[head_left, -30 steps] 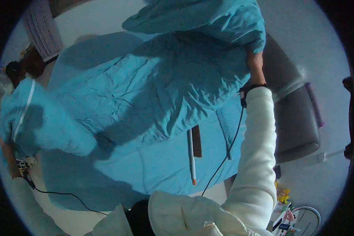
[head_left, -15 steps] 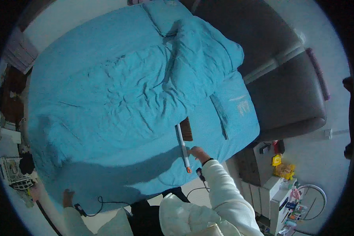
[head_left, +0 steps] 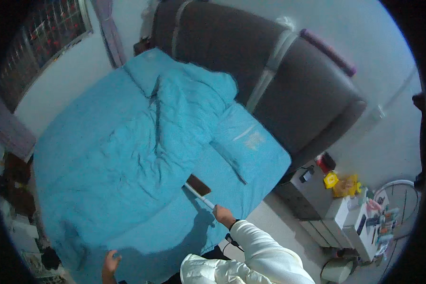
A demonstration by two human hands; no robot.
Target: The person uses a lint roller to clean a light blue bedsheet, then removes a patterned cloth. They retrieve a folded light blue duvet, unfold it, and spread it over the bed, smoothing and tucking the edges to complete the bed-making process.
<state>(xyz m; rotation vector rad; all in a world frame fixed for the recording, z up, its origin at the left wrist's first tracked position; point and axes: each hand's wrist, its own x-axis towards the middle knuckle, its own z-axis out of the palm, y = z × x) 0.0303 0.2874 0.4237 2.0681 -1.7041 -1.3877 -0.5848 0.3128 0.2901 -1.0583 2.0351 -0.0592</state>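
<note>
A bed brush with brown bristles and a long white handle lies across the blue sheet. Wrapped round the handle's near end is my right hand, closed; the handle's tip is hidden inside it. My left hand is over the near left part of the bed, fingers loosely apart, holding nothing. Beyond the brush a rumpled blue quilt covers the middle of the bed. To the right of the quilt sits a blue pillow with a pale pattern.
A tall dark padded headboard stands behind the bed. At the right are a grey bedside cabinet with a yellow packet on it, white drawers and a pale bin. A barred window is at the far left.
My right hand, beside the brush before, has closed round its handle, and the brush has turned to slant. My left hand has shifted. The view has swung up toward the headboard.
</note>
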